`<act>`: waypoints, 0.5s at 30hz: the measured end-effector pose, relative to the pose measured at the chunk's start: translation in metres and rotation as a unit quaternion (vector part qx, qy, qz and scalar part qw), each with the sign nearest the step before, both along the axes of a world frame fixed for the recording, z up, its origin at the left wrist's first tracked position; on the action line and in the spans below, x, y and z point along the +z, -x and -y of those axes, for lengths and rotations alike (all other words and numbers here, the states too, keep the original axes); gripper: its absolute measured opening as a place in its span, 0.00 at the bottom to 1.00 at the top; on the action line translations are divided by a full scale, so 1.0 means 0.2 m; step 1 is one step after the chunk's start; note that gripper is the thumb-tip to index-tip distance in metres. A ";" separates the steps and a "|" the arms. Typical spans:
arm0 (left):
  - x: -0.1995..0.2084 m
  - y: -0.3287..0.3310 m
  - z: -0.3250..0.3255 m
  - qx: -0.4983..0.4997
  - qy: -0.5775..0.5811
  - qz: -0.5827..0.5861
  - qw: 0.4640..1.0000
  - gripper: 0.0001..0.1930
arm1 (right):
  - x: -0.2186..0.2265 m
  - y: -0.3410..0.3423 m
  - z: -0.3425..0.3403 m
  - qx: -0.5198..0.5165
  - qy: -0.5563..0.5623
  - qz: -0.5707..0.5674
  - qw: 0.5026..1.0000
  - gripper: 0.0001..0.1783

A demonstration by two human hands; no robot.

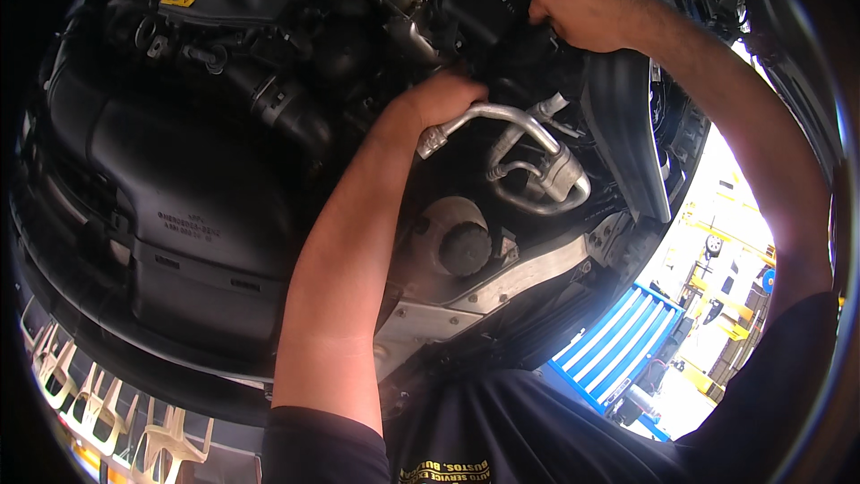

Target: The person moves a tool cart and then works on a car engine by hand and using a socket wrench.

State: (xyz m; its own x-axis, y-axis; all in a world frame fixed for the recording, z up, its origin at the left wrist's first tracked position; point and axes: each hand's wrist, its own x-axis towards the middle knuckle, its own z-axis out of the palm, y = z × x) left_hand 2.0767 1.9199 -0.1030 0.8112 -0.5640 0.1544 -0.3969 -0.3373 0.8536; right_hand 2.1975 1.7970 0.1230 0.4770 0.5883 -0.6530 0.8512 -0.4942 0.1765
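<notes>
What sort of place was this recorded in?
Most likely a car repair workshop: an open engine bay fills much of the view, a blue-and-white drawer cabinet shows beyond it, and yellow equipment appears in the bright background.

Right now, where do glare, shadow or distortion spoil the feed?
Head view: glare washes out much of the background beside the blue cabinet; deep shadow surrounds the left hand; fisheye vignetting blackens the corners.

This is an auto repair workshop. An exposed car engine bay (224, 152) fills the centre and reaches round to ten o'clock. Beyond it, a blue drawer cabinet (618, 345) stands at four o'clock, with yellow metal equipment (737, 333) and a wheel (714, 245) towards three o'clock
</notes>
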 end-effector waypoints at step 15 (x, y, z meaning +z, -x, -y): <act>0.02 -0.04 0.00 -0.035 0.021 -0.040 0.998 0.11 | -0.05 0.05 -0.08 -0.112 -0.042 0.038 0.992 0.09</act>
